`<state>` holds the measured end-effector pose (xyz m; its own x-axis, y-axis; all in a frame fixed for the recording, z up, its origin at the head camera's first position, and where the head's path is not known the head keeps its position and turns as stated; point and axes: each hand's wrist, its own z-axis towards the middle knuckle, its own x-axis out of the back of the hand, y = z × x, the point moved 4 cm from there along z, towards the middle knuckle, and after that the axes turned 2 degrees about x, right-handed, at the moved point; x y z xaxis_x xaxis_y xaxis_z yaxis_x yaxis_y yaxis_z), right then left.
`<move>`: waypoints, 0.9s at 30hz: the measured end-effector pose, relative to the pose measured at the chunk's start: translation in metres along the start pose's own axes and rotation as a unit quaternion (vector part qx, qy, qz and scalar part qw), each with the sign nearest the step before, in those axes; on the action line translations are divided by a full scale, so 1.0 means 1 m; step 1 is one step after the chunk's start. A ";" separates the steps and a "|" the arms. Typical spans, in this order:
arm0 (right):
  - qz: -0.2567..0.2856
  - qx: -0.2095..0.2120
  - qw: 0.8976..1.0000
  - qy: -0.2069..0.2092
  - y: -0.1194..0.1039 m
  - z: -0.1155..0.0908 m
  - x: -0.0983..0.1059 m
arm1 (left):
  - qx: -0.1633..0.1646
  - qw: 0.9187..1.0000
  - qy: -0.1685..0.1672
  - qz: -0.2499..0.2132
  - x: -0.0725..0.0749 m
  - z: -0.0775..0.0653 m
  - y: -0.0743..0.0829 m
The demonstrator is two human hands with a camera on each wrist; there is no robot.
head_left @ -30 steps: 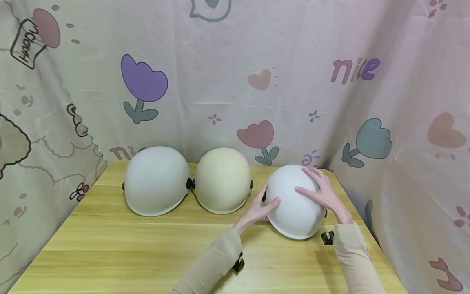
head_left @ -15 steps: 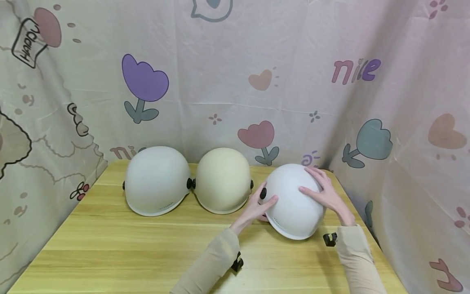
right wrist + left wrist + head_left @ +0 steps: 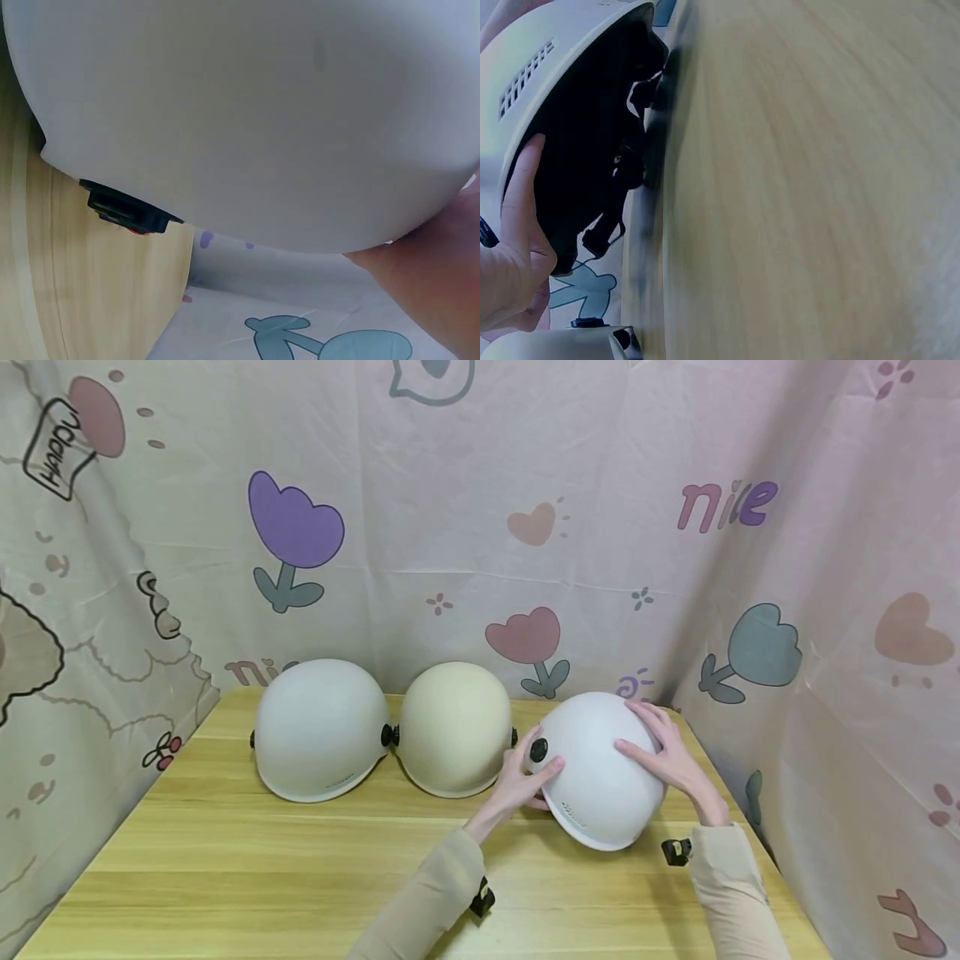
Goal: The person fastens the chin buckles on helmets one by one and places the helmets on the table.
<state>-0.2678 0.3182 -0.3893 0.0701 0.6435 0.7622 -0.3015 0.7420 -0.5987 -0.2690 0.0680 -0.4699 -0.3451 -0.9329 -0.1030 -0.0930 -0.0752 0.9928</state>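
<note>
A white helmet (image 3: 596, 768) tilts at the table's right side. My left hand (image 3: 517, 781) grips its left rim, thumb on the shell beside a round black knob (image 3: 538, 750). In the left wrist view the fingers reach under the rim, near the dark inside and dangling black straps (image 3: 615, 180). My right hand (image 3: 667, 756) holds the shell's upper right side with thumb and fingers spread. The shell fills most of the right wrist view, with a black side fitting (image 3: 124, 208) showing low on it.
A cream helmet (image 3: 456, 731) stands at the back, close to my left hand. Left of it, another white helmet (image 3: 322, 731) sits with its black knob right at the cream one's. The wooden table (image 3: 247, 877) ends at a printed curtain (image 3: 420, 527).
The held helmet has turned a little, bringing its left knob and vent holes further into view. My left hand has shifted slightly left with it, my right hand slightly right.
</note>
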 end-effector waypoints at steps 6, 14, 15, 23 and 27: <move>0.008 0.008 1.000 0.005 -0.003 0.000 0.000 | -0.018 0.999 -0.012 -0.025 0.001 -0.004 0.008; 0.016 0.020 1.000 0.008 -0.004 -0.001 0.001 | -0.042 0.998 -0.020 -0.045 0.004 -0.006 0.018; 0.018 0.021 1.000 0.008 -0.004 -0.002 0.001 | -0.044 0.998 -0.022 -0.046 0.005 -0.007 0.019; 0.028 0.030 0.999 0.013 -0.004 -0.003 0.002 | -0.066 0.996 -0.016 -0.050 0.005 -0.008 0.023; 0.026 0.033 0.999 0.017 -0.005 -0.003 0.002 | -0.076 0.996 -0.002 -0.051 0.005 -0.007 0.026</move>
<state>-0.2636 0.3163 -0.3854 0.0842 0.6869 0.7218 -0.3668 0.6949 -0.6185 -0.2666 0.0589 -0.4443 -0.3456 -0.9161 -0.2033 0.0141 -0.2217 0.9750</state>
